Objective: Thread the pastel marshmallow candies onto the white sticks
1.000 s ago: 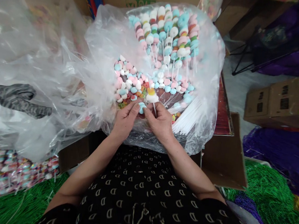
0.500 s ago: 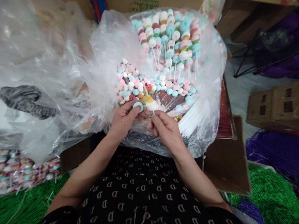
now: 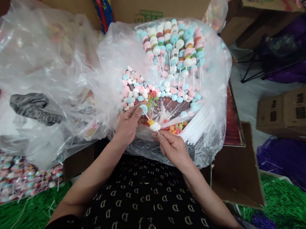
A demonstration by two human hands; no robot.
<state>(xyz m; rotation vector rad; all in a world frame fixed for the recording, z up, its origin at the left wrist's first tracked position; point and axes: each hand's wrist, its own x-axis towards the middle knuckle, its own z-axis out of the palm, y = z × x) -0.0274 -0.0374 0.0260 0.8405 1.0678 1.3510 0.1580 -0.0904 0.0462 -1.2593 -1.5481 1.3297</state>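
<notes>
Pinched in my left hand [image 3: 128,125] is a blue marshmallow [image 3: 143,109], with the tip of a white stick at it. My right hand [image 3: 172,145] grips the lower end of that candy skewer [image 3: 154,126], which carries white marshmallow and a yellow-orange gummy. Loose pink, white and blue marshmallows [image 3: 136,83] lie beyond my hands on clear plastic. Gummy rings [image 3: 151,102] sit just past my left fingers, and more gummies [image 3: 178,127] lie near my right hand. A bundle of white sticks [image 3: 195,126] rests to the right.
Filled marshmallow skewers [image 3: 173,46] lie in rows at the back. Plastic bags [image 3: 43,68] spread over the left, with a grey patterned cloth strip [image 3: 35,108] on them. Cardboard boxes [image 3: 289,112] stand to the right. Packed skewers [image 3: 25,179] lie low on the left over green mesh [image 3: 39,207].
The blue marshmallow in my left hand has come to the tip of the stick. My right hand has shifted slightly lower with the skewer, and the whole view has tilted a little.
</notes>
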